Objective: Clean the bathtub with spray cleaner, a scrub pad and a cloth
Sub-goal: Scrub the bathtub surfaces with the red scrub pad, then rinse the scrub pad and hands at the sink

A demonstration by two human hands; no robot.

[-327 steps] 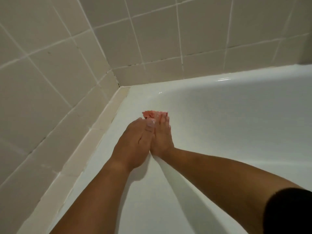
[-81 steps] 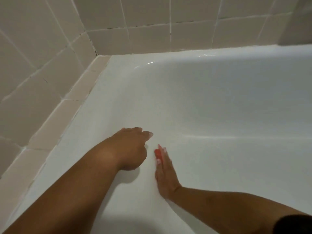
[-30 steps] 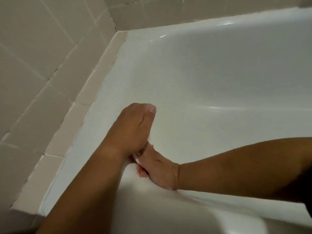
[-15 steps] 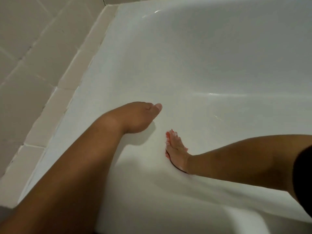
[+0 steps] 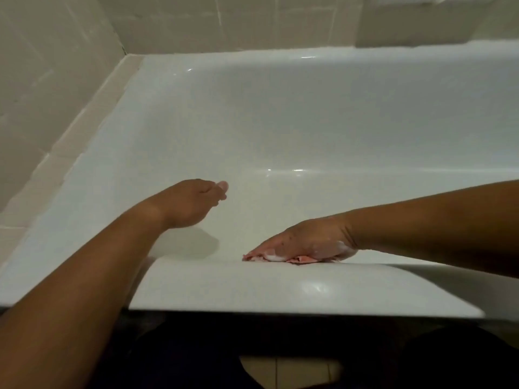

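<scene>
Bathtub [image 5: 280,287]: one, white and glossy. Its near rim runs across the bottom of the view and the basin opens beyond it.
Scrub pad [image 5: 302,259]: one, thin and pink. It lies flat on the tub's inner surface just behind the near rim. The hand covers most of it, so only its lower edge shows.
Right grip [image 5: 306,242]: released, clasping nothing. Its fingers are straight and its palm is flat on the pad, pressing it to the tub. A flat hand probably spreads the pressure so the whole pad rubs. White suds cling to the fingers and the heel of the hand.
Left grip [image 5: 191,203]: slack, with the fingers loosely curled round nothing. It hovers above the tub floor, well apart from the pad. It is likely held out for balance while the other hand works.
Tub floor [image 5: 280,153]: bare white with small glints of light.
Tile ledge [image 5: 84,127]: beige, running along the tub's left side to the far corner.
Tiled wall [image 5: 196,21]: beige, rising behind the far rim.
Count: one tub, one pad and two hands, one of them at work. No spray cleaner or cloth is in view.
Step, as judged: scrubbing just inside the near rim, with the cloth wipe not yet begun.
</scene>
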